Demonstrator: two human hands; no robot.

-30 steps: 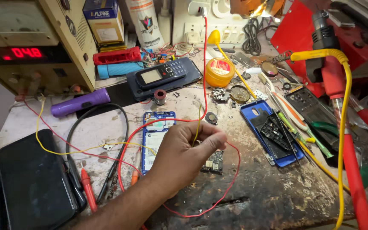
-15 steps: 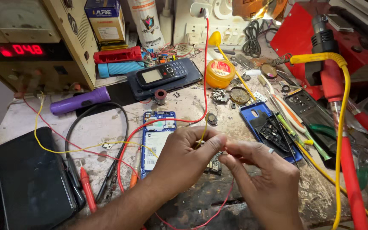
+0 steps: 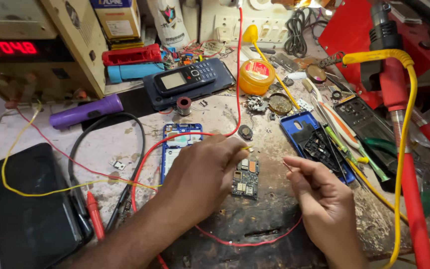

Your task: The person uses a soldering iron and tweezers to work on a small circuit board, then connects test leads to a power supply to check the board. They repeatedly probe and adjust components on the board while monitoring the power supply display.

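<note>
My left hand [image 3: 202, 174] pinches the tip of a yellow wire [image 3: 51, 191] just above a small green circuit board [image 3: 245, 178] lying on the worn bench. My right hand [image 3: 324, 201] pinches the end of a thin red wire [image 3: 247, 242], held to the right of the board and apart from it. The red wire loops under both hands and runs up to the back. A blue phone frame [image 3: 175, 144] lies partly under my left hand.
A power supply [image 3: 31, 50] with a red display stands back left. A dark keypad phone [image 3: 187, 78], purple torch [image 3: 85, 111], yellow paste tin [image 3: 257, 76], blue phone shell [image 3: 310, 142] with parts, a red-handled tool [image 3: 404, 149] and a black tablet [image 3: 26, 209] surround the work.
My right hand came into view and has now drawn away to the right with the red wire end. My left hand stays over the board with the yellow wire.
</note>
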